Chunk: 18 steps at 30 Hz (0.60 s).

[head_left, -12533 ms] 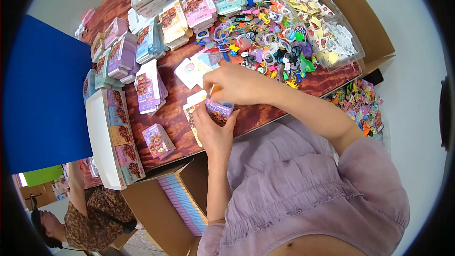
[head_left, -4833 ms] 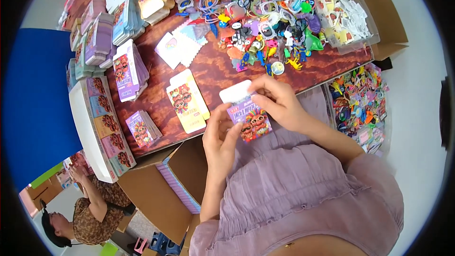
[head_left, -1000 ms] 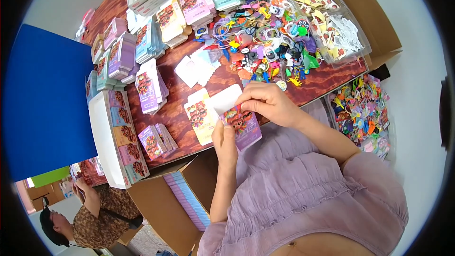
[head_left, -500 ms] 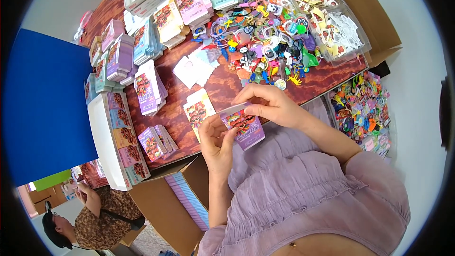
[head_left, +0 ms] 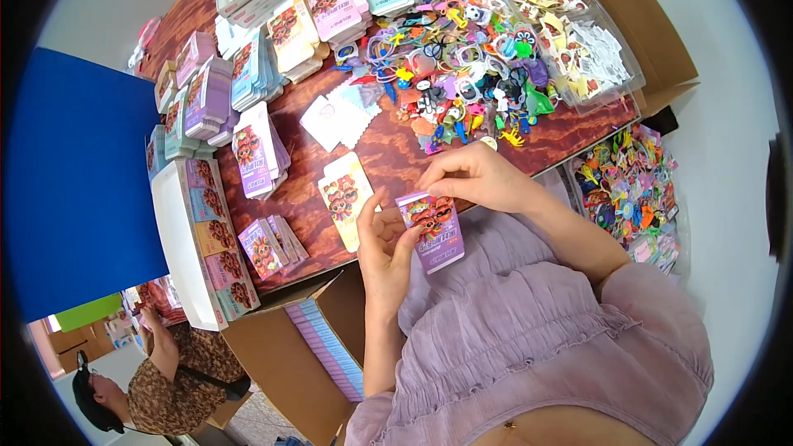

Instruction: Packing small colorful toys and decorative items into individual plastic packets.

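Observation:
Between my two hands is a small purple card box (head_left: 434,231) with a cartoon print, held over my lap at the table's edge. My left hand (head_left: 383,249) grips its left side, thumb on the printed face. At its top end, the fingers of my right hand (head_left: 475,177) are pinched together on the edge. A flat yellow box (head_left: 345,200) of the same kind lies on the table just beyond my left hand. Farther off sit white zigzag-edged packets (head_left: 340,116). To the left, a few filled purple boxes (head_left: 271,246) lean together.
Stacks of flat coloured boxes (head_left: 263,153) line the table's left and back. A heap of small plastic toys (head_left: 471,58) spreads at the back right, beside a clear tray of paper pieces (head_left: 596,62). An open carton (head_left: 289,363) stands below the table's left edge; a person (head_left: 178,372) works beyond.
The purple box has turned more upright and shifted slightly down and right. Its top flap, raised before, now looks folded down under my right fingers.

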Motion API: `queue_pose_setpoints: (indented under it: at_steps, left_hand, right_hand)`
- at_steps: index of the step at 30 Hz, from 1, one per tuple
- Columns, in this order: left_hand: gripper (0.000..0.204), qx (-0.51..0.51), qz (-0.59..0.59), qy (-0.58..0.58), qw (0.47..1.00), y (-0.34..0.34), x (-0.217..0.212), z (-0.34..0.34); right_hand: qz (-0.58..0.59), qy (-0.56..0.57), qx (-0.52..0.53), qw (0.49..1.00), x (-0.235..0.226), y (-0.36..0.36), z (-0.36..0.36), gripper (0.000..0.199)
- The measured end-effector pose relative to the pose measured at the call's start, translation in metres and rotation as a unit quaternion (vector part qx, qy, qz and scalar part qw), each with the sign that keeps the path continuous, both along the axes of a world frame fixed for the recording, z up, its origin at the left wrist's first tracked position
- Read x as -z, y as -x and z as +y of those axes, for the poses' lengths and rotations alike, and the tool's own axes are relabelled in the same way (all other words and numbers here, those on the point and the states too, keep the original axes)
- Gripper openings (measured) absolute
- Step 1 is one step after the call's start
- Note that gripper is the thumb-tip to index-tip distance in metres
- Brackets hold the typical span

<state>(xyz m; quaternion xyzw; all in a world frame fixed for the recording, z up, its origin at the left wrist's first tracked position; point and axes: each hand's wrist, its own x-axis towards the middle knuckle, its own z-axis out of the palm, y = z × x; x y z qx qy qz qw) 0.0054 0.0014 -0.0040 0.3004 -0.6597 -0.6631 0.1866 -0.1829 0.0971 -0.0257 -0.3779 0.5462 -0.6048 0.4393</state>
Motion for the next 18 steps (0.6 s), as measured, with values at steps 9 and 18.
queue_pose_setpoints:
  at_steps: [9,18]
  left_hand:
    - [0.052,0.049,-0.052,-0.030,0.997,-0.012,0.014,-0.011]
    - [0.086,-0.102,0.093,0.000,0.990,0.001,0.017,-0.027]
  right_hand:
    - [-0.029,-0.046,-0.092,0.994,0.006,0.006,0.008,0.011]
    - [-0.408,-0.025,-0.010,0.912,0.018,-0.042,-0.044,0.011]
